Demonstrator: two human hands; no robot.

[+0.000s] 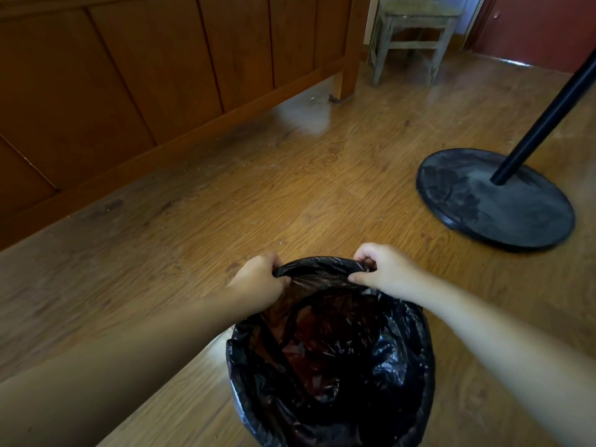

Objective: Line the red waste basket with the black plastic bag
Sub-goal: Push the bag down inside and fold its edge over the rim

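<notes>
A black plastic bag [380, 375] sits in the waste basket on the wooden floor at the bottom centre and drapes over its rim. The basket itself is hidden; only a dark reddish tone [309, 350] shows through the thin plastic inside. My left hand [259, 282] pinches the bag's far edge on the left. My right hand [383, 269] pinches the same far edge on the right. Both hands hold that edge stretched between them over the far side of the rim.
A black round stand base [467, 201] with a slanted black pole [548, 114] stands on the floor at the right. Wooden panelling [135, 75] runs along the left. A worn wooden stool [412, 33] stands at the back, next to a red door [541, 27].
</notes>
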